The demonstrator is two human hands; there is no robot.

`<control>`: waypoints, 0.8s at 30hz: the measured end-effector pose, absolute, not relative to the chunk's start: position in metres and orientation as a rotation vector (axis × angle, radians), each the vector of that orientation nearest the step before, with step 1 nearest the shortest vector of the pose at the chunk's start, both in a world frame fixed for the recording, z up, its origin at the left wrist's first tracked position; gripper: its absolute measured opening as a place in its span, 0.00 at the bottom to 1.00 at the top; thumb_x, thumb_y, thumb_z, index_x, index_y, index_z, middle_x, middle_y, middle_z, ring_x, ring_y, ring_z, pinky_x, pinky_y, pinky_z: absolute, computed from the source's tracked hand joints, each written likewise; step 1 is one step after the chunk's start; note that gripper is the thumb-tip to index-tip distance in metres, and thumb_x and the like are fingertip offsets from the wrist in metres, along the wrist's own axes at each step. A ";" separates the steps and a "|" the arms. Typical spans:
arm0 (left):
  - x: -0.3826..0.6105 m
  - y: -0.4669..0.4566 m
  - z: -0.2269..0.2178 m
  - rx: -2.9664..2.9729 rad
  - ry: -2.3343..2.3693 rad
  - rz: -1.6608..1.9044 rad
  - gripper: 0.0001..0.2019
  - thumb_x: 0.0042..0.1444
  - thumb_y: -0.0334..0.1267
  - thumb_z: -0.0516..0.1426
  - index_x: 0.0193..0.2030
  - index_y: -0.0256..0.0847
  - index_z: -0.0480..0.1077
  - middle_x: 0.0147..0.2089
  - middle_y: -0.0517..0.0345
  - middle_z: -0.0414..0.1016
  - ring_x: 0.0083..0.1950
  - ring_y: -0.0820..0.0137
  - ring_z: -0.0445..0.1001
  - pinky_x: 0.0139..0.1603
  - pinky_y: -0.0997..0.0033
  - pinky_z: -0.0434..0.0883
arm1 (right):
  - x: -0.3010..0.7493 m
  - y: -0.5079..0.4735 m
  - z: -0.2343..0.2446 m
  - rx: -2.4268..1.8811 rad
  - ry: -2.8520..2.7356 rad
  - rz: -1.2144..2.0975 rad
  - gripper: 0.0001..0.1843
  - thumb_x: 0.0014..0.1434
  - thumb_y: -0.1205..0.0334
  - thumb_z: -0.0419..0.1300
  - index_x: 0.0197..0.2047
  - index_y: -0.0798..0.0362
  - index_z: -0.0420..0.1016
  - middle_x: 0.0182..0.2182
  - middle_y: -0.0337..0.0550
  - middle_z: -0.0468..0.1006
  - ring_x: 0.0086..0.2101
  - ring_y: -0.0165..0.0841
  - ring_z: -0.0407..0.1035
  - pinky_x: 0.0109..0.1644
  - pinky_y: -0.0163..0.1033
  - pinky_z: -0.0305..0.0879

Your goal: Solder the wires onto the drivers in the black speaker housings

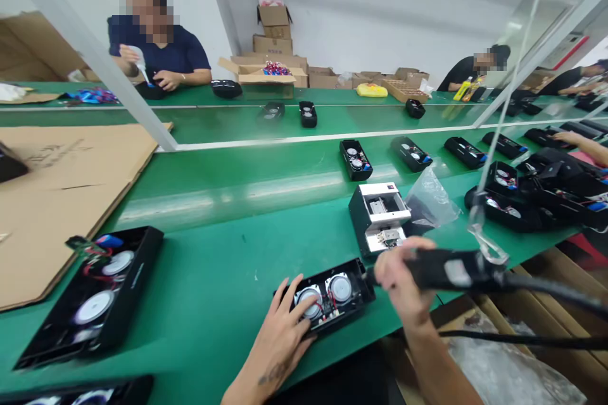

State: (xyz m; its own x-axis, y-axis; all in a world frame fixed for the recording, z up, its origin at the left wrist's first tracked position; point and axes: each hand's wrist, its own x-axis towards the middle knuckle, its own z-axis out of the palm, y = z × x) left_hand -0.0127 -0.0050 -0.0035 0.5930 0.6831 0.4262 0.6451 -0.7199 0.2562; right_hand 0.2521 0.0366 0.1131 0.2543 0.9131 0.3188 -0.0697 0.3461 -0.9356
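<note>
My right hand (401, 278) is wrapped around a black electric screwdriver (446, 269), held nearly level and hung from a cord by a metal clip. Its tip points left at the right end of an open black speaker case (349, 313); whether it touches a screw is hidden. Two round silver speaker drivers (340, 289) with red wires sit inside the case. My left hand (280, 335) grips the case's left end, fingers over the drivers and thumb at the near side. Just behind the case stands a black and white screw feeder (380, 218).
Another open speaker case (95, 297) with a loose circuit board lies at left, beside flat cardboard (71, 190). More cases (356, 159) line the green bench (213, 266). A plastic bag (432, 199) lies right of the feeder. Co-workers (159, 54) sit across. Cardboard boxes (546, 316) stand below right.
</note>
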 end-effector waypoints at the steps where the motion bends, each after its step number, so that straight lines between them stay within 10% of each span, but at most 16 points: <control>1: -0.014 -0.006 0.001 2.734 1.138 0.803 0.11 0.58 0.47 0.72 0.35 0.44 0.78 0.62 0.59 0.81 0.78 0.44 0.61 0.82 0.38 0.53 | 0.267 0.051 0.119 -0.969 -0.980 0.646 0.16 0.66 0.54 0.67 0.51 0.41 0.65 0.19 0.23 0.67 0.18 0.31 0.65 0.29 0.40 0.67; 6: -0.005 -0.006 0.031 2.671 1.135 0.911 0.03 0.67 0.37 0.64 0.46 0.46 0.78 0.54 0.54 0.83 0.72 0.51 0.72 0.78 0.39 0.63 | 0.310 0.107 0.119 -1.129 -0.870 0.396 0.22 0.58 0.51 0.74 0.43 0.49 0.66 0.18 0.24 0.71 0.17 0.29 0.65 0.27 0.39 0.67; 13: 0.030 0.008 0.035 2.643 1.104 0.705 0.16 0.63 0.50 0.69 0.52 0.47 0.76 0.44 0.59 0.84 0.52 0.59 0.80 0.70 0.45 0.70 | 0.313 0.105 0.103 -1.201 -1.015 0.656 0.20 0.54 0.52 0.77 0.38 0.50 0.71 0.18 0.26 0.70 0.16 0.28 0.63 0.23 0.37 0.63; 24: 0.040 0.000 0.022 2.690 1.172 0.580 0.02 0.70 0.39 0.62 0.46 0.48 0.76 0.32 0.64 0.77 0.40 0.64 0.75 0.64 0.55 0.68 | 0.256 0.013 0.103 -0.683 -1.051 1.040 0.10 0.71 0.59 0.64 0.52 0.39 0.68 0.20 0.24 0.64 0.15 0.27 0.56 0.19 0.34 0.58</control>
